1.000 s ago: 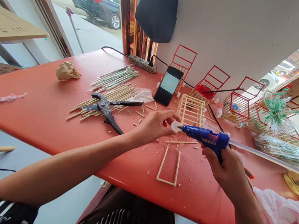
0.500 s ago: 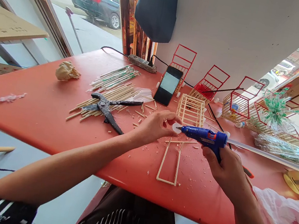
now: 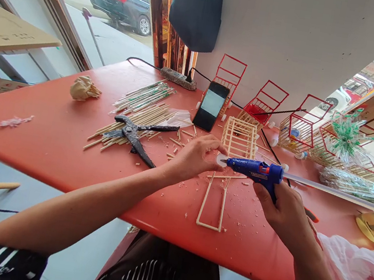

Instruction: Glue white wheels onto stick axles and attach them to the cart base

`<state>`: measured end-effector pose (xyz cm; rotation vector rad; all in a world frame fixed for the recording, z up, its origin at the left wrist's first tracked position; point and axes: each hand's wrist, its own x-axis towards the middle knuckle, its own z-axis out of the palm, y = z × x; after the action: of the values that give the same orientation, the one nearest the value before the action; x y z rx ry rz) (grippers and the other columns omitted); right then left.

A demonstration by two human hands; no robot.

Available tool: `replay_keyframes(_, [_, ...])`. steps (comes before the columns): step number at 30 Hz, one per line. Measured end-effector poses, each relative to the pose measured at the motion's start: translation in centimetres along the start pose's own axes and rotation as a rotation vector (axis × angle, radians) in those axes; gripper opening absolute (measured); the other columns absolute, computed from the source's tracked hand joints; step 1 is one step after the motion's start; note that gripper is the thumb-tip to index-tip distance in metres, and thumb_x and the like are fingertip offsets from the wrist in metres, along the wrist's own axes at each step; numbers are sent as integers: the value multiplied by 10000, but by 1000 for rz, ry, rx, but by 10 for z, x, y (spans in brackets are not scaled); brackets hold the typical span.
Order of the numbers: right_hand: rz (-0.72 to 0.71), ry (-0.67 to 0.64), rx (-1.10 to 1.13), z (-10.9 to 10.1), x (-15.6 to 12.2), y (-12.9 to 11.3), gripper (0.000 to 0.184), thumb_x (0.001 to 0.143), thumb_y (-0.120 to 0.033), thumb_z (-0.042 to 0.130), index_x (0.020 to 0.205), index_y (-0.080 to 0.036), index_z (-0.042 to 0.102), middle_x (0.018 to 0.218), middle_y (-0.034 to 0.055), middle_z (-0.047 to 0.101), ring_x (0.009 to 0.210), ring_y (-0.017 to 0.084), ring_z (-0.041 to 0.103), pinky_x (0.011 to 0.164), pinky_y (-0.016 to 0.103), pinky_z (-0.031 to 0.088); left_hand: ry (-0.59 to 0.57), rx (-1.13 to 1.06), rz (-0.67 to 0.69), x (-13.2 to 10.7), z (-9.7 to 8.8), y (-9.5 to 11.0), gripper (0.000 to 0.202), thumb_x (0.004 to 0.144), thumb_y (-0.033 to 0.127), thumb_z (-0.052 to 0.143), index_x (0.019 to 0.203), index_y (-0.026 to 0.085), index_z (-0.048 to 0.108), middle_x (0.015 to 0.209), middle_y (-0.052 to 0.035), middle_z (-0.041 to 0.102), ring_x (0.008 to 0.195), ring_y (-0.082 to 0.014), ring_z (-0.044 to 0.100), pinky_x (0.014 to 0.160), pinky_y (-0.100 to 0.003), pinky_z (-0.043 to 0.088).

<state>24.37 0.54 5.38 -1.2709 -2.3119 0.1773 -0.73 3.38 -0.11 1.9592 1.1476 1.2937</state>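
My right hand grips a blue glue gun with a clear glue stick trailing to the right. Its nozzle points left at a small white round piece pinched in the fingers of my left hand. Both hands hover just above the red table. Below them lies a rectangular frame of thin wooden sticks, flat on the table. A pale stick cage stands just behind my left hand.
Black shears lie on a pile of wooden sticks at the left. A phone leans behind. Red wire-like baskets line the wall. A crumpled paper ball, a power strip and pink plastic are also here.
Almost nothing differs. The glue gun and my left hand with the white piece have shifted very slightly; the nozzle stays at the piece.
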Motion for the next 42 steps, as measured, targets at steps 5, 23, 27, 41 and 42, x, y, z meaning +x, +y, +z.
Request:
replay_keyframes(5, [16,-5,0,-1,0,-2,393,962,-461,514,654,-278,354,477,-46,388,431,159,407,483,311,282,-3,12,-1,1,1,-2,284,717,180,868,972,181,742,1041,-51,737,1015,-221,667,946,-347,501])
replay_keyframes(23, [-2,23,-21,0,-1,0,407,955,-468,513,641,-282,333,496,-25,410,464,180,444,495,321,265,-17,17,14,0,0,0,285,717,172,872,972,193,747,1066,-61,733,1062,-235,675,975,-363,486])
replay_keyframes(27, [3,25,-30,-2,0,-2,404,953,-487,506,643,-284,345,490,-23,406,459,181,442,501,324,269,-1,41,8,0,0,0,279,711,171,877,956,195,745,1039,-50,737,1034,-232,677,949,-352,484])
replay_keyframes(41, [-120,78,-78,-1,-1,2,399,980,-411,510,655,-270,326,492,-60,358,405,126,332,449,293,231,16,29,23,0,0,-2,295,706,198,892,961,175,746,1049,-60,743,1018,-227,685,938,-345,499])
replay_keyframes(42, [-115,75,-76,-1,-1,2,395,979,-407,511,656,-270,329,492,-61,360,406,127,338,450,293,235,15,31,26,1,0,-2,294,706,192,891,961,174,745,1049,-61,743,1021,-228,685,940,-346,500])
